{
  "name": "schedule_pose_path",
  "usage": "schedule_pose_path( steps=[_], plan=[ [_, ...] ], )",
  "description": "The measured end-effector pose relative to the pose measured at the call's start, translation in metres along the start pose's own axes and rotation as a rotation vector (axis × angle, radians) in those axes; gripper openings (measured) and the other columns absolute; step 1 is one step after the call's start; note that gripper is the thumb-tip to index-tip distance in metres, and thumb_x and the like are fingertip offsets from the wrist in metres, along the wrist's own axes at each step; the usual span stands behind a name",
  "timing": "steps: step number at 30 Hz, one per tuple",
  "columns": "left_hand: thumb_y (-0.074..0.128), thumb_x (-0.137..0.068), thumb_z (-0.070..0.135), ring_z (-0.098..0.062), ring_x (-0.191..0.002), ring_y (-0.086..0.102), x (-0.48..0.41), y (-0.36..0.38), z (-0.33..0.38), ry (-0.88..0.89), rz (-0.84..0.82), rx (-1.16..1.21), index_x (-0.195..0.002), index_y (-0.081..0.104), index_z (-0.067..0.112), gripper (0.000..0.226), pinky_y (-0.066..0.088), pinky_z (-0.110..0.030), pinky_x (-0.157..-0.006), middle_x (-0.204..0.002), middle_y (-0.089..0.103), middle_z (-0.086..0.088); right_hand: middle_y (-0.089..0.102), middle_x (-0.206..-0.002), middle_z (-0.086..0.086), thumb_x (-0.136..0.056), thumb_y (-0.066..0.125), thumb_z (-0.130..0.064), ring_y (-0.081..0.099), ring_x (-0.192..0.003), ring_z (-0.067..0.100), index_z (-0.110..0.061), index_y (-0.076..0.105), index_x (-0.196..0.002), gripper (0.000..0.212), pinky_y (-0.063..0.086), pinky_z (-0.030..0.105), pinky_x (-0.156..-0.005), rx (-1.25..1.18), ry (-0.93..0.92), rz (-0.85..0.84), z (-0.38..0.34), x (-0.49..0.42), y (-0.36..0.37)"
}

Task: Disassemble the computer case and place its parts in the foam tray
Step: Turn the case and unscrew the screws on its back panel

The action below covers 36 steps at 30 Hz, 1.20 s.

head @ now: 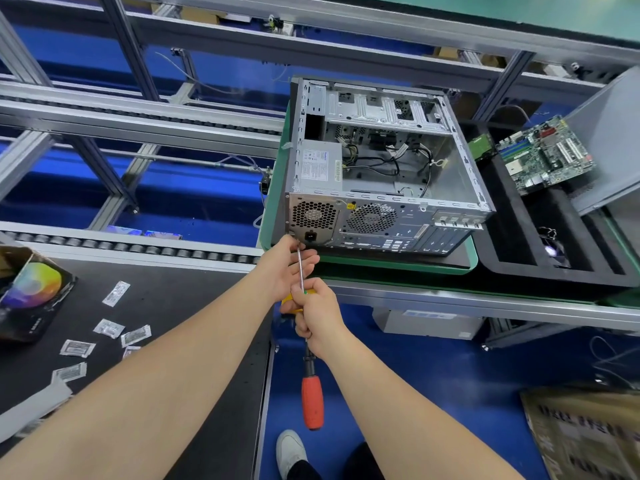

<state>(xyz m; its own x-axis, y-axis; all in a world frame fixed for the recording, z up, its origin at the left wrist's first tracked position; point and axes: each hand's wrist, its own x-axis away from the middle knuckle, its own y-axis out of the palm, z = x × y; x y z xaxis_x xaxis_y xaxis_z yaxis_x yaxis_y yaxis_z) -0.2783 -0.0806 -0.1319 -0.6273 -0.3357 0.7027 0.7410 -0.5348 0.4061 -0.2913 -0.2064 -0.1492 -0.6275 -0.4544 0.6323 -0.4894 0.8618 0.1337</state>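
Observation:
The open computer case (pixel 381 174) lies on its side on a green mat (pixel 273 188), rear panel toward me, with the power supply (pixel 320 164) and cables still inside. My right hand (pixel 317 313) grips the yellow handle of a screwdriver (pixel 300 268) whose tip meets the case's rear lower left corner. A second, red-handled screwdriver (pixel 312 400) also hangs from that hand. My left hand (pixel 289 268) steadies the shaft with its fingers near the tip. The black foam tray (pixel 512 271) at the right holds a motherboard (pixel 547 154).
A grey side panel (pixel 609 140) leans at the far right over the tray. On the black bench at left lie several small foil packets (pixel 116 292) and a colourful box (pixel 31 292). Roller conveyor rails (pixel 138 247) run behind. A cardboard sheet (pixel 588 434) lies on the blue floor.

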Motion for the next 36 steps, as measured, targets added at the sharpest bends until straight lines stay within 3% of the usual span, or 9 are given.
schedule_pose_path(
  steps=[6,13,18,21,24,29,32,36],
  plan=[
    [0.055,-0.096,0.023,-0.016,-0.065,0.072,0.000,0.038,-0.020,0.012,-0.004,-0.074,-0.104,0.063,0.007,0.020,0.055,-0.026,-0.057,-0.092,0.079,-0.010,0.074,-0.080,0.017,-0.110,0.054,-0.026,0.030,-0.042,0.016,-0.008,0.056,-0.117,0.019,0.023,0.024,-0.041,-0.027,-0.063,0.044,0.005,0.003,-0.033],
    [0.057,-0.092,0.027,-0.013,-0.058,0.068,0.004,0.114,-0.058,0.028,-0.043,-0.192,-0.108,0.066,0.010,0.025,0.050,-0.024,-0.051,-0.094,0.080,-0.006,0.076,-0.083,0.021,-0.111,0.052,-0.028,0.030,-0.040,0.017,-0.018,0.057,-0.107,0.012,0.026,0.024,-0.040,-0.027,-0.164,0.165,0.004,0.009,-0.098],
    [0.056,-0.087,0.031,-0.013,-0.057,0.065,0.007,0.185,-0.094,0.029,-0.117,-0.323,-0.104,0.066,0.013,0.027,0.048,-0.025,-0.051,-0.093,0.080,-0.002,0.075,-0.072,0.011,-0.107,0.051,-0.027,0.040,-0.037,0.010,-0.029,0.058,-0.098,0.011,0.030,0.023,-0.040,-0.050,-0.273,0.296,-0.003,0.017,-0.157],
    [0.058,-0.081,0.032,-0.015,-0.057,0.063,0.007,0.236,-0.115,0.018,-0.165,-0.392,-0.095,0.067,0.015,0.024,0.045,-0.025,-0.050,-0.092,0.080,-0.001,0.067,-0.060,0.001,-0.104,0.051,-0.021,0.040,-0.038,0.009,-0.044,0.060,-0.086,0.031,0.030,0.022,-0.039,-0.083,-0.313,0.364,-0.012,0.022,-0.200],
    [0.058,-0.076,0.030,-0.016,-0.055,0.064,0.003,0.287,-0.134,0.007,-0.205,-0.428,-0.091,0.067,0.013,0.024,0.044,-0.026,-0.049,-0.089,0.080,-0.004,0.063,-0.057,-0.003,-0.100,0.054,-0.023,0.043,-0.041,0.007,-0.046,0.061,-0.085,0.029,0.034,0.028,-0.046,-0.082,-0.351,0.402,-0.027,0.022,-0.247],
    [0.057,-0.069,0.027,-0.025,-0.061,0.063,-0.014,0.365,-0.155,-0.002,-0.210,-0.498,-0.089,0.072,0.006,0.033,0.051,-0.031,-0.056,-0.079,0.078,-0.013,0.072,-0.068,-0.001,-0.110,0.053,-0.029,0.059,-0.056,0.006,-0.025,0.059,-0.096,0.015,0.044,0.032,-0.060,0.001,-0.449,0.459,-0.054,0.008,-0.327],
    [0.057,-0.075,0.024,-0.027,-0.063,0.073,-0.034,0.399,-0.164,0.036,-0.156,-0.470,-0.089,0.072,0.004,0.029,0.059,-0.033,-0.058,-0.079,0.078,-0.014,0.073,-0.070,0.009,-0.111,0.049,-0.036,0.054,-0.050,0.007,-0.033,0.060,-0.091,0.023,0.040,0.025,-0.050,0.056,-0.445,0.445,-0.068,-0.004,-0.365],
    [0.056,-0.079,0.016,-0.025,-0.066,0.077,-0.063,0.424,-0.170,0.090,-0.042,-0.452,-0.084,0.066,0.006,0.015,0.064,-0.039,-0.064,-0.079,0.078,-0.012,0.073,-0.068,0.013,-0.111,0.048,-0.036,0.048,-0.044,0.013,-0.035,0.061,-0.091,0.024,0.037,0.025,-0.046,0.039,-0.433,0.442,-0.085,-0.019,-0.405]
  ],
)
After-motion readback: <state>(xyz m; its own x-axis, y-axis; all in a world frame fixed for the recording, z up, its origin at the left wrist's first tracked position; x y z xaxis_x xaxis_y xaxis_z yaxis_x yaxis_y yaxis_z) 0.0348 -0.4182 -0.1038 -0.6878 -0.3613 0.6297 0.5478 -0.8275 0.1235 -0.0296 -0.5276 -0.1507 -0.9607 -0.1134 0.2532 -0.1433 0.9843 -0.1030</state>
